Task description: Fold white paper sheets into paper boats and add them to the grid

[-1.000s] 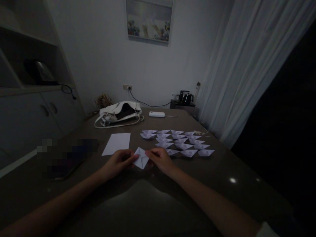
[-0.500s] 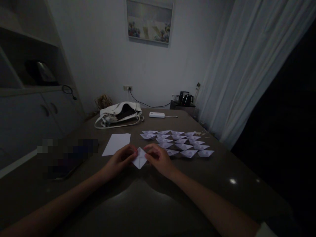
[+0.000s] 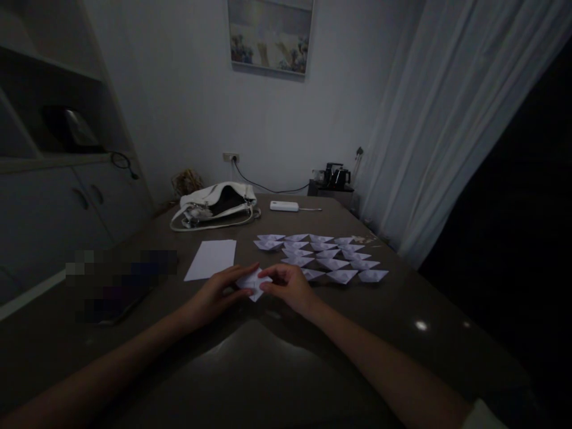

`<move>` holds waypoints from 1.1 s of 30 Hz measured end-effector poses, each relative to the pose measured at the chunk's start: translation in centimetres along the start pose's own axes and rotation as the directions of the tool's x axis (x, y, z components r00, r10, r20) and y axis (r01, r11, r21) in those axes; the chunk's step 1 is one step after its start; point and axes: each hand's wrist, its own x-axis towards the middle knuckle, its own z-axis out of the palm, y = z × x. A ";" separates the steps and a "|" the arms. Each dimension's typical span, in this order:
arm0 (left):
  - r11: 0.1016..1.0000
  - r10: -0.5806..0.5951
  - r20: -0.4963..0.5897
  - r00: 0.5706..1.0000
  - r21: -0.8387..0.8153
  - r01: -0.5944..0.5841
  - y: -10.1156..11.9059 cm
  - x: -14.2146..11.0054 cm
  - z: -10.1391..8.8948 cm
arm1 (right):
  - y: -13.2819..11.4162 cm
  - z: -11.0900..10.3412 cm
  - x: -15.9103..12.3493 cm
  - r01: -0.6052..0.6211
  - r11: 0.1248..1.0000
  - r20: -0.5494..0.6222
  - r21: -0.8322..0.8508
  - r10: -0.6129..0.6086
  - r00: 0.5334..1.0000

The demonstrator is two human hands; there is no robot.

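Observation:
Between my two hands, above the near part of the table, is a small folded white paper (image 3: 255,284) with a pointed lower corner. My left hand (image 3: 222,292) grips its left side, fingers along the top and thumb below. From the right, my right hand (image 3: 290,287) pinches the paper between thumb and fingertips. Just beyond my right hand stand several folded paper boats (image 3: 342,276) in rows. A stack of white paper sheets (image 3: 211,258) lies flat beyond my left hand.
A white handbag (image 3: 218,202) rests at the table's far left, with a white power bank (image 3: 284,206) and short cable to its right. At the left a dark, pixelated object (image 3: 129,286) lies on the brown table (image 3: 268,369). A black kettle (image 3: 340,178) stands beyond the far edge.
The folded paper has tilted and turned in my hands, and less of its face shows. My left fingers have stretched out along its upper edge. The boats stay in place.

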 end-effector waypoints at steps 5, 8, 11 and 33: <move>0.996 0.036 -0.020 0.999 0.076 -0.034 0.3 0.0 -0.2 | -0.1 0.1 0.0 0.020 1.000 -0.014 0.002 -0.020 1.000; 0.988 0.050 -0.013 0.999 0.144 -0.048 0.4 -0.1 -0.2 | -0.1 0.1 -0.1 0.043 0.999 0.000 -0.031 -0.043 0.999; 0.977 0.060 0.021 0.998 0.202 -0.063 0.3 -0.2 -0.1 | -0.1 0.1 -0.2 0.070 0.995 0.007 -0.072 -0.070 0.998; 0.996 -0.085 0.154 0.984 -0.002 0.087 2.0 -0.3 -0.2 | -1.0 0.1 -0.2 0.232 0.952 -0.086 -0.200 -0.253 0.964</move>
